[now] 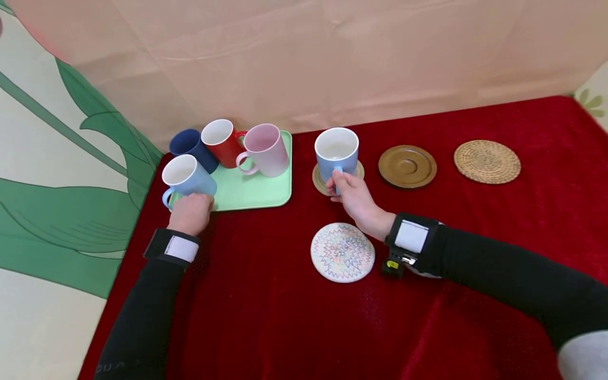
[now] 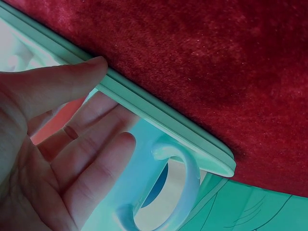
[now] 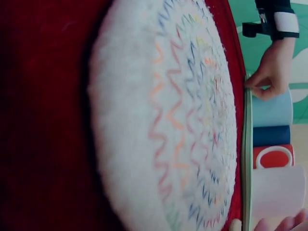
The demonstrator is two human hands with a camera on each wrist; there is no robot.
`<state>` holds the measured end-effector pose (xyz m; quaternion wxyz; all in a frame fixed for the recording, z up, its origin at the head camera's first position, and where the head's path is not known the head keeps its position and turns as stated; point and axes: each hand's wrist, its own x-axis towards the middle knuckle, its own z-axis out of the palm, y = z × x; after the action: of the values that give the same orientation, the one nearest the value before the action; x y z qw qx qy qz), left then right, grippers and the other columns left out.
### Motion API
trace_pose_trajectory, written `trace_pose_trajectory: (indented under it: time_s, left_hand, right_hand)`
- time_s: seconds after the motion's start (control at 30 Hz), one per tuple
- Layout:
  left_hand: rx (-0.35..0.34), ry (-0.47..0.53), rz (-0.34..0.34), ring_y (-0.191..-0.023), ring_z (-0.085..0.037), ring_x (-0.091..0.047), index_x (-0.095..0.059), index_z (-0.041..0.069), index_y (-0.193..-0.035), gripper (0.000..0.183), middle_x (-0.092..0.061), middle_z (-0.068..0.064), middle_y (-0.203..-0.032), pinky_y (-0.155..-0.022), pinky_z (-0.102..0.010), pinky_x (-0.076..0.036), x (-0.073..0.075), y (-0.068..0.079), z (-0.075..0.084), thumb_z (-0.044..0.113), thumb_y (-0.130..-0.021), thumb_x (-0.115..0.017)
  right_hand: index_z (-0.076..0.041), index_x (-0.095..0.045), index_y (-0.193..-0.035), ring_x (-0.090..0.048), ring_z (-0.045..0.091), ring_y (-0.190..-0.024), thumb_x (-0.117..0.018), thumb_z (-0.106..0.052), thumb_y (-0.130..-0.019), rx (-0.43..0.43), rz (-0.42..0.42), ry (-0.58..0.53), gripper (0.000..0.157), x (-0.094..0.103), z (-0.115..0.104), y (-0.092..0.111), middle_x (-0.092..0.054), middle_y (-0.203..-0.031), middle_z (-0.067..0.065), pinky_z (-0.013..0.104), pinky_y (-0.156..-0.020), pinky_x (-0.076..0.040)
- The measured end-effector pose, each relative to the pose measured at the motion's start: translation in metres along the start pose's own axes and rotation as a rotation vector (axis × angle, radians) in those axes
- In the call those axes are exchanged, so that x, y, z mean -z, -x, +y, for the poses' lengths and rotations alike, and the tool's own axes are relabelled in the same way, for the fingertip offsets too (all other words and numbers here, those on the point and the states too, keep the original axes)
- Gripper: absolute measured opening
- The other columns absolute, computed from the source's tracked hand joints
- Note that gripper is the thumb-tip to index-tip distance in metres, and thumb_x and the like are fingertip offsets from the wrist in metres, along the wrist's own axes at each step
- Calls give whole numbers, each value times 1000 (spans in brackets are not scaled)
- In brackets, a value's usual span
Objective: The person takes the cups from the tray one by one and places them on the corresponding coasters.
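My right hand grips the handle of a light blue mug, which is upright over a small beige coaster and hides much of it. At the left, my left hand pinches the front rim of a light green tray. In the left wrist view the thumb lies on the tray's outer edge, with the fingers inside, beside a second light blue mug. Behind that mug on the tray are a dark blue mug, a red mug and a pink mug.
A white round coaster with coloured zigzags lies in front of my right hand. Farther right are a brown wooden saucer and a woven straw coaster. Red cloth covers the table, and a beige curtain hangs behind.
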<state>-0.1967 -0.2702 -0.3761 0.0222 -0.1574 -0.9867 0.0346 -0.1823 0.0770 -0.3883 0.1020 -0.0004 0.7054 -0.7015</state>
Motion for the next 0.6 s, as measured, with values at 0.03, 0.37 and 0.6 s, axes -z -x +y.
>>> trace_pose_trajectory:
  time_s: [0.03,0.37,0.6]
  left_hand:
    - [-2,1,1,-58,-30,-52,-48,11,-59,21,-50,-9,-57,-51,-45,-41,-1,0,0,2,-78,-53]
    - [-12,-19,11,-57,-31,-53,-50,11,-60,21,-51,-10,-57,-50,-45,-41,-1,-1,1,3,-78,-54]
    - [-49,-16,12,-55,-31,-52,-47,12,-59,22,-50,-8,-58,-48,-45,-41,-3,1,-1,2,-77,-54]
  right_hand:
    - [4,-49,-105,-43,24,-100,-34,-35,-98,-12,-7,17,42,3,-1,0,-46,-105,14,38,-89,-37]
    - [-2,-55,-108,-49,26,-99,-47,-39,-92,72,-26,433,41,53,-26,10,-57,-108,13,38,-83,-38]
    - [-10,-60,-93,-53,22,-77,-52,-36,-90,252,8,667,27,83,-28,17,-60,-87,8,35,-64,-41]
